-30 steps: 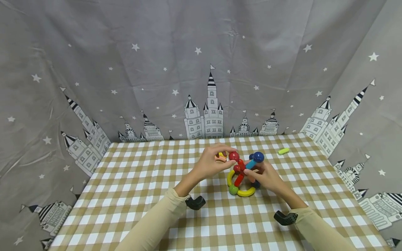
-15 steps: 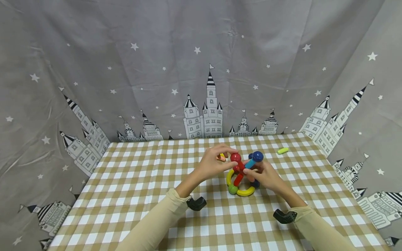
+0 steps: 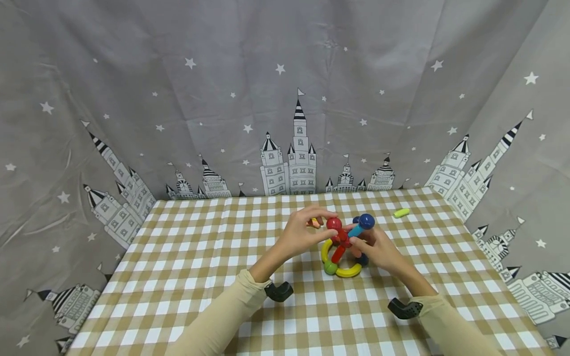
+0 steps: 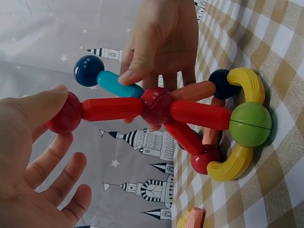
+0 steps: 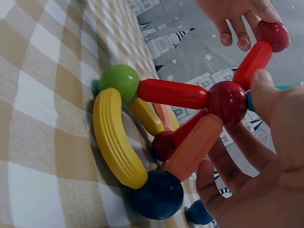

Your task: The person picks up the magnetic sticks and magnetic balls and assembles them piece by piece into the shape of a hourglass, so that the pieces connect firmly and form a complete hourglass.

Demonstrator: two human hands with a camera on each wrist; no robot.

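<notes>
A toy structure of ribbed sticks and balls stands on the table, with curved yellow sticks (image 5: pixel 118 142), a green ball (image 4: pixel 250 125) and a dark blue ball (image 5: pixel 157 195) at its base. Red and orange sticks rise to a central red ball (image 4: pixel 156 105). My left hand (image 3: pixel 299 233) pinches another red ball (image 3: pixel 334 224) between thumb and fingers; it touches the end of a red stick (image 4: pixel 112 109) leaning off the central ball. My right hand (image 3: pixel 380 251) pinches the light blue stick (image 4: pixel 118 85) beside the central ball. That stick bears a dark blue ball (image 3: pixel 366 221).
Behind my left hand lies an orange and yellow piece (image 3: pixel 314 223), partly hidden. A lime-green stick (image 3: pixel 401 213) lies at the back right of the checked tablecloth (image 3: pixel 187 277). A grey castle-print curtain (image 3: pixel 249 99) hangs behind the table.
My left hand has brought the red ball slightly right and down, onto the tip of the red stick. My right hand has stayed at the light blue stick, nearly still.
</notes>
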